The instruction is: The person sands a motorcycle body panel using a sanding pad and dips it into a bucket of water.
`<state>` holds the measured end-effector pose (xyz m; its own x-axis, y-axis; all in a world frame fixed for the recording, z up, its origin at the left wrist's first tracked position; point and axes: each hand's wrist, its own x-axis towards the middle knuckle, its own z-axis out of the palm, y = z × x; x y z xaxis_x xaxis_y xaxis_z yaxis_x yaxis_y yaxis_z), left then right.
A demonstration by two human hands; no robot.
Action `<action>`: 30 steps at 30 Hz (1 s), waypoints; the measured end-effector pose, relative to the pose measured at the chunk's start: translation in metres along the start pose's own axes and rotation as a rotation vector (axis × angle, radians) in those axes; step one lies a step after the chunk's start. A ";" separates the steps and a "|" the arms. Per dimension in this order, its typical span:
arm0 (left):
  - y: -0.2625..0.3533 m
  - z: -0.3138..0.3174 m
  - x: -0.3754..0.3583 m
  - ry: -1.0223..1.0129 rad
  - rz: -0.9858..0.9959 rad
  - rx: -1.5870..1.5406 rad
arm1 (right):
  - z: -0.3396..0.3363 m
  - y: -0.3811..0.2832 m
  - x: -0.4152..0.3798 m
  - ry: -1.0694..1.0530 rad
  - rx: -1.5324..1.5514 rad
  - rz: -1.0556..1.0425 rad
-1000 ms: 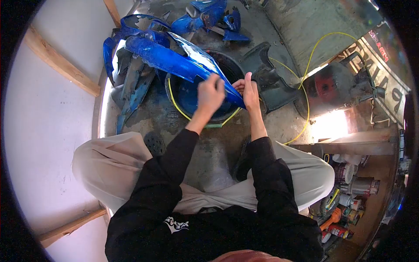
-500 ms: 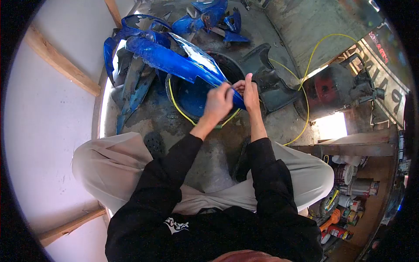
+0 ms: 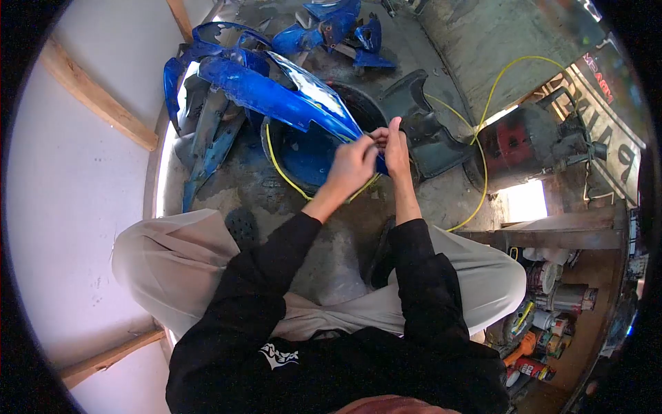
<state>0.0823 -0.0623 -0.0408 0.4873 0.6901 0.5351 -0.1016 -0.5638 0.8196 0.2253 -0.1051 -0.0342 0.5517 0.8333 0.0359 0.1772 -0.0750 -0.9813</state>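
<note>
A long blue panel [image 3: 262, 96] with a white-streaked side slants over a dark round tub [image 3: 303, 162], its narrow end toward me. My right hand [image 3: 396, 153] grips that narrow end, fingers curled round its edge and one digit pointing up. Pressed close against the same end from the left is my left hand [image 3: 353, 164], its fingers closed; whatever is inside them is hidden. The two hands nearly meet at the tip.
Blue fairing pieces [image 3: 338, 27] lie at the back, with dark and blue parts [image 3: 207, 148] at left. Right of the tub are a black plastic part [image 3: 434, 141], a yellow hose [image 3: 485, 165] and a dark red tank [image 3: 510, 141]. Cans [image 3: 545, 276] stand lower right.
My left hand has shifted slightly right along the panel's narrow end, closer to my right hand. The panel and my right hand are nearly unchanged.
</note>
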 end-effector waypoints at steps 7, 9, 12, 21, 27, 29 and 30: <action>-0.038 -0.072 0.050 0.289 -0.138 0.114 | 0.003 -0.001 -0.001 -0.002 -0.008 0.045; -0.026 -0.055 0.039 0.224 -0.133 0.181 | 0.003 0.000 0.000 -0.011 -0.033 0.017; -0.004 -0.010 0.010 0.030 -0.081 0.217 | 0.003 0.000 -0.001 0.000 -0.030 0.015; -0.036 -0.072 0.048 0.318 -0.083 0.194 | 0.004 -0.004 -0.005 -0.018 0.025 0.017; -0.011 -0.020 0.017 0.170 -0.074 0.193 | 0.003 -0.002 -0.003 0.008 -0.021 0.014; -0.006 -0.004 0.004 0.092 -0.031 0.166 | 0.004 -0.003 -0.003 0.010 -0.008 0.008; -0.003 -0.003 0.002 0.063 -0.033 0.154 | 0.005 -0.004 -0.003 0.021 0.010 0.008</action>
<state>0.0814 -0.0579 -0.0410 0.4328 0.7333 0.5244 0.0501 -0.6003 0.7982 0.2191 -0.1044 -0.0316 0.5703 0.8208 0.0315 0.1646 -0.0766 -0.9834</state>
